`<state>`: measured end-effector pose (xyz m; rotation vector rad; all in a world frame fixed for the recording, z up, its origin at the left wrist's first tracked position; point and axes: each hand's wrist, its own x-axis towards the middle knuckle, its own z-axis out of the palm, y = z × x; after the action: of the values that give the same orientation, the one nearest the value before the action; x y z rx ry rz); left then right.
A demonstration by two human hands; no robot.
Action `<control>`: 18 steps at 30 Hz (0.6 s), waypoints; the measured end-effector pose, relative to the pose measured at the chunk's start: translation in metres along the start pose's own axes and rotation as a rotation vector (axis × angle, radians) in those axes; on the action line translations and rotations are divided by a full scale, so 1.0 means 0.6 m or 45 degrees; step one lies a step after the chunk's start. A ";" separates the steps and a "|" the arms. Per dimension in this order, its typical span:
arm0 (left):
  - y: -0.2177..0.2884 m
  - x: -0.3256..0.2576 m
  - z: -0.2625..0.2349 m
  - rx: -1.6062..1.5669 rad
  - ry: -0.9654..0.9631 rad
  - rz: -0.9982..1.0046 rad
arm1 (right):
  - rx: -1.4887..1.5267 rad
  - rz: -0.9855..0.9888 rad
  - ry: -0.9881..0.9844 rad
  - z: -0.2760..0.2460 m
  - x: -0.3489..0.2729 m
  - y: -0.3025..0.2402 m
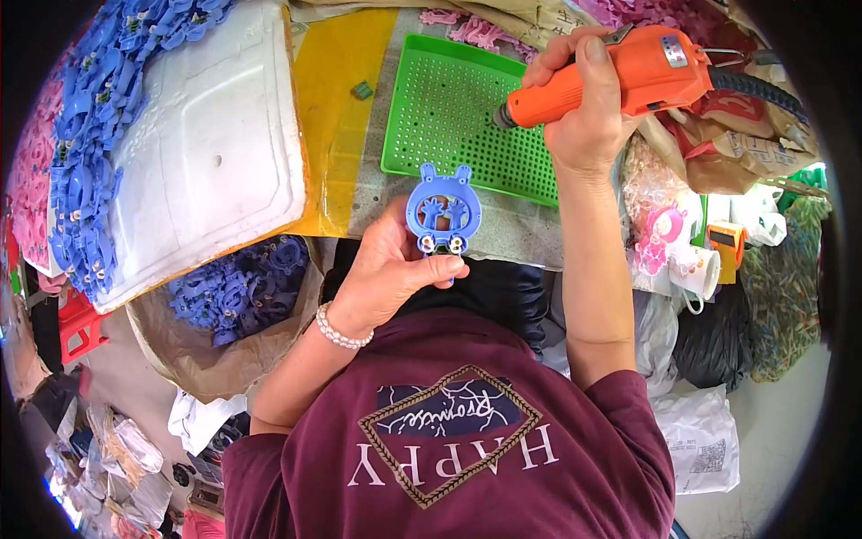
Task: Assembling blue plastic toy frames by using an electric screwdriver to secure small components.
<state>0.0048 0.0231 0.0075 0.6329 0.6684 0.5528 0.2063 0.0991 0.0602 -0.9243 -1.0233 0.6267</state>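
Note:
My left hand (388, 271) grips a blue plastic toy part (443, 212), round with two small ears and two white fittings at its lower edge, held upright just in front of my chest. My right hand (584, 108) is wrapped around an orange powered screwdriver (620, 76), raised above the table with its tip pointing left over a green perforated tray (449, 108). A dark hose runs from the tool's back end to the right. The tool's tip is apart from the blue part.
A white foam sheet (215, 153) lies at left, edged with many blue parts (85, 180). A sack (233, 296) with more blue parts sits below it. Pink parts (476, 31) lie at the back. Bags, a white mug (696, 269) and a pink piece crowd the right.

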 end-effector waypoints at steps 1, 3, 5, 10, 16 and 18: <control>0.000 0.000 0.002 0.005 0.004 0.007 | -0.006 0.003 0.004 -0.001 0.000 0.001; 0.001 0.000 0.004 0.012 0.009 0.013 | -0.011 0.007 0.010 -0.003 0.000 -0.001; 0.002 0.000 0.007 0.049 0.002 -0.020 | -0.004 -0.030 0.009 -0.008 -0.002 -0.006; -0.001 -0.004 0.002 0.034 0.008 0.000 | -0.015 0.028 0.010 -0.002 -0.004 -0.019; -0.008 0.001 0.009 0.171 0.075 0.057 | 0.146 0.106 -0.086 -0.012 -0.016 -0.064; -0.012 0.004 0.014 0.178 0.090 0.096 | 0.205 0.150 -0.124 -0.013 -0.031 -0.087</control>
<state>0.0143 0.0169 0.0070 0.7743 0.7568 0.6042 0.2069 0.0563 0.0960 -0.8231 -0.9943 0.8477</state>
